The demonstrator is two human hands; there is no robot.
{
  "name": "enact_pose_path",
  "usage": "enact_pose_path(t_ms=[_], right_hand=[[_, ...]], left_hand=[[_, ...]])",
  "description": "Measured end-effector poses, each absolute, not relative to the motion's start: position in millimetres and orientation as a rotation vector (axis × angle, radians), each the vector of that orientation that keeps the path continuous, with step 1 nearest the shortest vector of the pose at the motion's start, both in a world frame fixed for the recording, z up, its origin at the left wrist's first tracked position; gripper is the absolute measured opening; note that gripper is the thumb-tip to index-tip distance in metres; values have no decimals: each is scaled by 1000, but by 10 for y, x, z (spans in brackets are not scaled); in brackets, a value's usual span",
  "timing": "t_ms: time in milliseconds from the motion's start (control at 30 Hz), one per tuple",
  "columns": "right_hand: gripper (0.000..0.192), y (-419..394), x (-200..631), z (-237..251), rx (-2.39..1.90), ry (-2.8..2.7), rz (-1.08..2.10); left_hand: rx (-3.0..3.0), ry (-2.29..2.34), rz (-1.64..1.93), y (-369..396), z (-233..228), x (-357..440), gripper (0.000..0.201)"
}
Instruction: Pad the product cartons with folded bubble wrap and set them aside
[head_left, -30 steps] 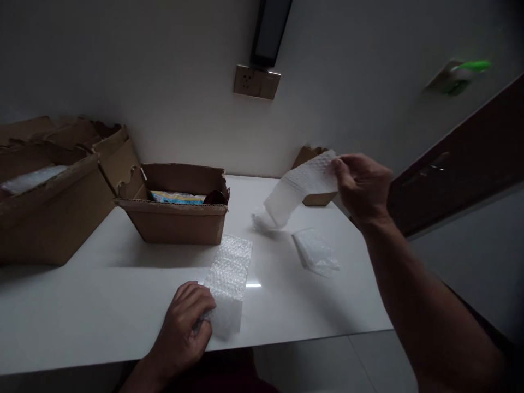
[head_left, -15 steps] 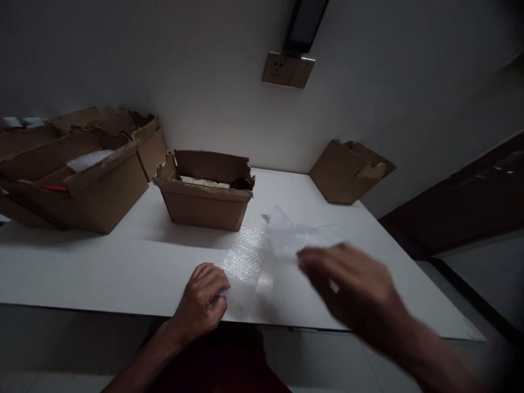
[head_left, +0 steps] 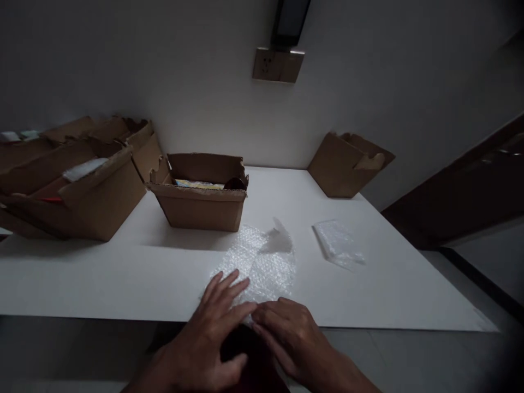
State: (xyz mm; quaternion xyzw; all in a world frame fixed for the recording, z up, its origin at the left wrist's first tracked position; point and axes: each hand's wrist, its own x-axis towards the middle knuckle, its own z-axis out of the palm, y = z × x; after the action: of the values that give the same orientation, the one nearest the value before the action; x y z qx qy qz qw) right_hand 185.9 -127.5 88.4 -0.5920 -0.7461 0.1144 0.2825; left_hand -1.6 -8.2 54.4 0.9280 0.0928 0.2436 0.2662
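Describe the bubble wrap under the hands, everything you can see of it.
The bubble wrap is clear plastic sheet with small bubbles. It lies flat near the front edge of the white table, just before the open cardboard box. Two pieces seem to overlap side by side; a far corner curls up. The left hand presses on its near end with fingers spread, and the right hand touches the near edge.

I can read no text, label, brand or number here: the cardboard boxes (head_left: 200,204) before me look plain, and the packet inside one is too dim.
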Motion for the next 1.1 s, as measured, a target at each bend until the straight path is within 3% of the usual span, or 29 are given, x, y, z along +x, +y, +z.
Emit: enact_pose_path(t_ms=[100,333,433,733,933,1100], right_hand=[[22,-1090,2216,998,-1563,-1902,363],[40,-302,3461,857,-2274,-1604,-85],[21,-184,3558,692,-2254,-1714,-51],[21,300,3941,1148,-2084,-1445,-520],[24,-320,3629,1005,-2016,-1398,-377],[14,-1106,2801,569,-1689,-1870,-200]], left_hand=[[2405,291,788,-86,473,129,40],[2309,312,883,-6,383,205,36],[2292,316,873,-9,408,182,37],[2446,224,846,406,760,697,27],[2331,427,793,899,760,1307,15],[2256,427,796,971,808,1383,13]])
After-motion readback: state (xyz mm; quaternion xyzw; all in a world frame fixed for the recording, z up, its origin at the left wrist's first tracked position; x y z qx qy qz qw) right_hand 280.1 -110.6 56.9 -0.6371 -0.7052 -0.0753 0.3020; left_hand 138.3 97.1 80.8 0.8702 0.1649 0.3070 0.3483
